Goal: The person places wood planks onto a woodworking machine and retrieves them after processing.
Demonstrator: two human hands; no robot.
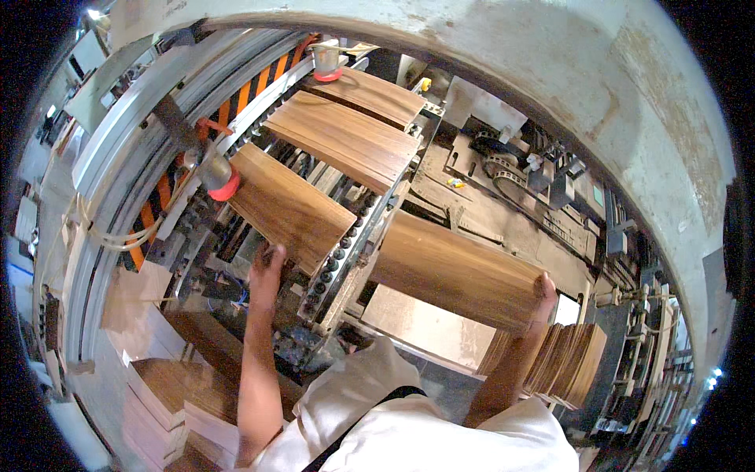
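My right hand (543, 297) grips the right end of a brown wood-grain plank (456, 263), its fingers at the edge. That plank lies slanting over a pale board (429, 322) beside the roller line. On the left, my left hand (267, 267) is at the near edge of another wood-grain plank (295, 208) on the rollers. Its fingers are partly dark and blurred, and whether they press or hold the plank cannot be told. Two more planks, a middle plank (346, 138) and a far plank (370, 94), lie farther along the line.
A stack of thin planks (566, 362) stands by my right forearm; more stacked boards (157, 393) sit at lower left. Black rollers (334, 259) run along the conveyor. Red-rimmed cylinders, a near one (219, 177) and a far one (325, 61), stand over the planks. A pale machine frame (550, 47) arches overhead.
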